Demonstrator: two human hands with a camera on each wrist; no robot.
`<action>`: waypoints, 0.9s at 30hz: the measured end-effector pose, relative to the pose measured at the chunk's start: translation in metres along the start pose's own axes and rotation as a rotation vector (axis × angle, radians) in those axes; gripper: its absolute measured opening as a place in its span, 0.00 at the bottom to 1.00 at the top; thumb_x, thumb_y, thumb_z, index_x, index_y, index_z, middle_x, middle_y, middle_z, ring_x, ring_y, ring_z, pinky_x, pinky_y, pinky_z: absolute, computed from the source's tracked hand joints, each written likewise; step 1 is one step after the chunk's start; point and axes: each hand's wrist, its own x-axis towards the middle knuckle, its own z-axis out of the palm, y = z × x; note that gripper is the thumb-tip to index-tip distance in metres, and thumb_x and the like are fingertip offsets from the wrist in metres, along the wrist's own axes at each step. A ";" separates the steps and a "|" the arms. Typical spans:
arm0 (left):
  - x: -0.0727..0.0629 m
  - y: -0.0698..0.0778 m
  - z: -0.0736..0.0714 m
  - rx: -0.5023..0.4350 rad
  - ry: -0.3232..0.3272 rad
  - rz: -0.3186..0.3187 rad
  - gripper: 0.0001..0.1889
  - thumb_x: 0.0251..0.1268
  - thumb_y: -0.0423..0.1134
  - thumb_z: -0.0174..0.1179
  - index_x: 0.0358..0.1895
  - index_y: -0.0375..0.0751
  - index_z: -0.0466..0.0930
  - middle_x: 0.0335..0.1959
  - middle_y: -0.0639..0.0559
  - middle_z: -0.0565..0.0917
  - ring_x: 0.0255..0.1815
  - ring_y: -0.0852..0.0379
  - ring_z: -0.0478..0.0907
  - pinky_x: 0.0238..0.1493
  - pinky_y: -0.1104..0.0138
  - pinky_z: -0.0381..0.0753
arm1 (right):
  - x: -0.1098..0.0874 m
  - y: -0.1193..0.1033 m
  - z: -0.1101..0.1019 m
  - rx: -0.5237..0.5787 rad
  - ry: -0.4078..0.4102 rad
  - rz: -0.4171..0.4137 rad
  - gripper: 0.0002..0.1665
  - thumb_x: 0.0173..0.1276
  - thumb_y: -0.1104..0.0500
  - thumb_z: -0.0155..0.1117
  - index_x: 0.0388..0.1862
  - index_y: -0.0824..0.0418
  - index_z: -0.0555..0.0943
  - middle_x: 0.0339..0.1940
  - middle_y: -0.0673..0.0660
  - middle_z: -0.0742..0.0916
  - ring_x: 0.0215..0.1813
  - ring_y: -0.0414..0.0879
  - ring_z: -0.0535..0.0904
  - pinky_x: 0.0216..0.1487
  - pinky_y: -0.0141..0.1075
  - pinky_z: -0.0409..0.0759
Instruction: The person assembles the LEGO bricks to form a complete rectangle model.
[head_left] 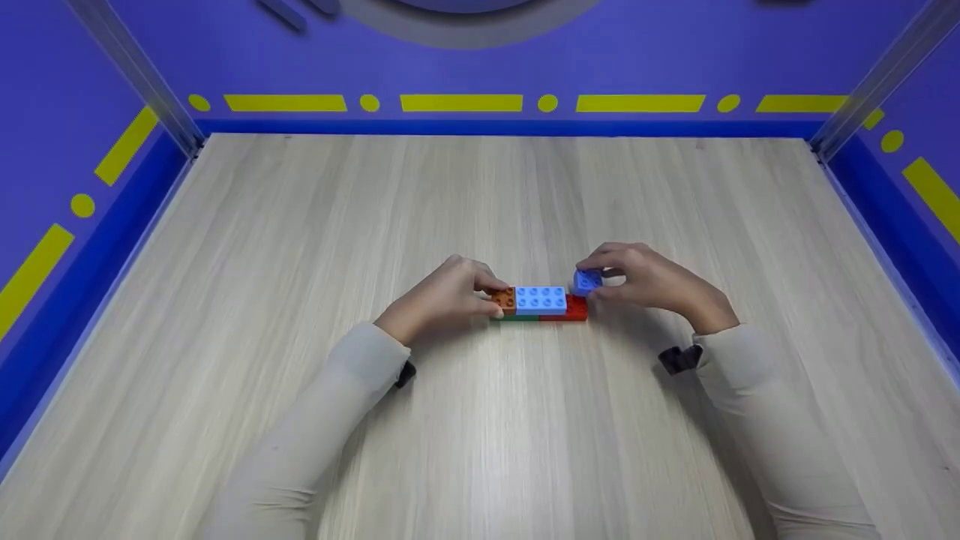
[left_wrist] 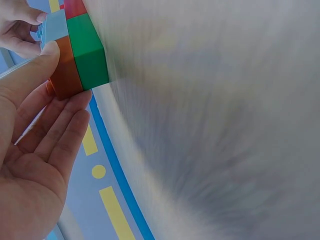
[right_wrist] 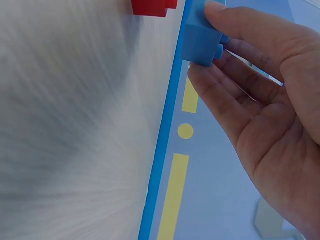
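Observation:
A two-layer row of building bricks lies near the middle of the table. Its lower layer has a green brick (left_wrist: pixel 88 52) at the left and a red brick (head_left: pixel 577 308) at the right. On top sit an orange brick (head_left: pixel 505 300) and a light blue brick (head_left: pixel 541 299). My left hand (head_left: pixel 448 298) pinches the orange brick between thumb and fingers at the row's left end. In my right hand (head_left: pixel 646 280) a small blue brick (right_wrist: pixel 201 37) is pinched, studs toward the palm, held above and apart from the red brick's bare right end.
The pale wood table (head_left: pixel 480 420) is bounded by a blue back wall (head_left: pixel 480 71) and blue side walls with yellow dashes and dots. Black wrist devices (head_left: pixel 681 360) show at both sleeves.

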 end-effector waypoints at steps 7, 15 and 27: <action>0.000 -0.002 0.001 -0.009 0.009 0.013 0.20 0.52 0.37 0.72 0.51 0.40 0.84 0.45 0.49 0.87 0.45 0.57 0.81 0.46 0.69 0.77 | -0.001 -0.003 0.000 -0.020 -0.004 -0.026 0.23 0.60 0.64 0.69 0.56 0.64 0.81 0.51 0.58 0.85 0.52 0.50 0.81 0.52 0.47 0.81; 0.000 -0.003 0.002 -0.013 0.008 0.019 0.20 0.52 0.37 0.72 0.51 0.39 0.84 0.45 0.49 0.87 0.45 0.57 0.81 0.46 0.68 0.77 | -0.001 -0.007 0.001 -0.042 -0.017 -0.046 0.23 0.60 0.63 0.70 0.56 0.64 0.82 0.51 0.57 0.85 0.52 0.49 0.81 0.52 0.46 0.81; 0.000 -0.001 0.000 -0.013 0.005 -0.013 0.21 0.52 0.38 0.72 0.52 0.40 0.84 0.45 0.49 0.87 0.46 0.57 0.81 0.49 0.66 0.77 | 0.000 -0.012 0.001 -0.033 -0.040 -0.061 0.23 0.60 0.63 0.70 0.56 0.64 0.81 0.51 0.58 0.85 0.54 0.51 0.82 0.54 0.46 0.80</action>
